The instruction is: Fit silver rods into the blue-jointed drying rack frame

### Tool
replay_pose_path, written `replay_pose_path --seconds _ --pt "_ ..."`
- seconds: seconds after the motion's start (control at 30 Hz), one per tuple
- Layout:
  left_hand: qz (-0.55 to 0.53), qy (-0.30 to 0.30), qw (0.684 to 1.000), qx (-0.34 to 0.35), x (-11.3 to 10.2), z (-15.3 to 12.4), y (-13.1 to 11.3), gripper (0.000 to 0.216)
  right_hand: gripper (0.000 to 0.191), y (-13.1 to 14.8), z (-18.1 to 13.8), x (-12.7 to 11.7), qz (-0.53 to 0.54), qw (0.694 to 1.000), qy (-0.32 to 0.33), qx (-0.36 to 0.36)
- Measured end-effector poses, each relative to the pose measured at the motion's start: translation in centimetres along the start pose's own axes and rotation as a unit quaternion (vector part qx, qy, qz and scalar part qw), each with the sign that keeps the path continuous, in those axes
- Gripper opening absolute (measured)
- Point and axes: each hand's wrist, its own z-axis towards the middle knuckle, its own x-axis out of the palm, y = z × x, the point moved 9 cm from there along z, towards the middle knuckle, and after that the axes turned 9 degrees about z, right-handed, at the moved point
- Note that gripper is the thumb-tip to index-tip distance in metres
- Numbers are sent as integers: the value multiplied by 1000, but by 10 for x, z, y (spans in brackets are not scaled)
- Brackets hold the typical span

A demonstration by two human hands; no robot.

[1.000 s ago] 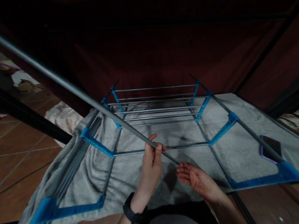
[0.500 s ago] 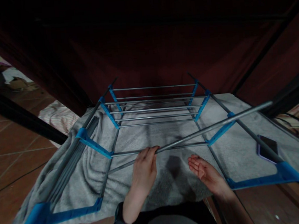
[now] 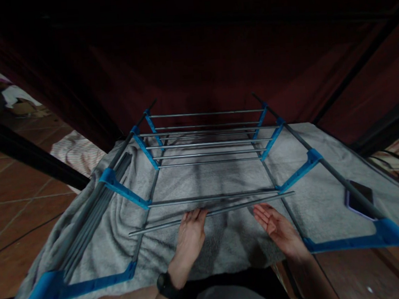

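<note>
A loose grey metal rod (image 3: 231, 207) slants slightly across the near part of a rack frame (image 3: 213, 197) with blue plastic brackets. My left hand (image 3: 191, 232) grips this rod left of its middle, palm down, a dark watch on the wrist. My right hand (image 3: 278, 228) is palm up just below the rod's right part, fingers stretched out and holding nothing. The nearest blue brackets, left (image 3: 82, 285) and right (image 3: 361, 238), have no rod between them. Farther back, several rods join the paired brackets.
Several loose rods (image 3: 89, 236) lie bundled along the left side. A phone (image 3: 359, 200) rests on the grey blanket (image 3: 328, 204) at right, partly behind the right side tube. A dark red wooden panel (image 3: 200, 75) rises behind the rack. Tiled floor (image 3: 16, 196) shows at left.
The rod in my left hand has swung down at its right end and shifted left, now nearly level. My right hand has moved little and stays open.
</note>
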Motion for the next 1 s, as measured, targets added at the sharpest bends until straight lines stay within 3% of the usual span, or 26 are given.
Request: replay_pose_path --seconds 0.23,0.57,1.0 --pt "17 40 999 16 25 -3 0 66 30 12 12 -14 -2 999 -11 -36" --pt "64 16 998 13 43 -6 25 54 31 20 29 -51 -44 993 -78 -83" --pt "92 -11 995 -27 24 -19 54 55 15 37 45 -75 -53 990 -108 -69"
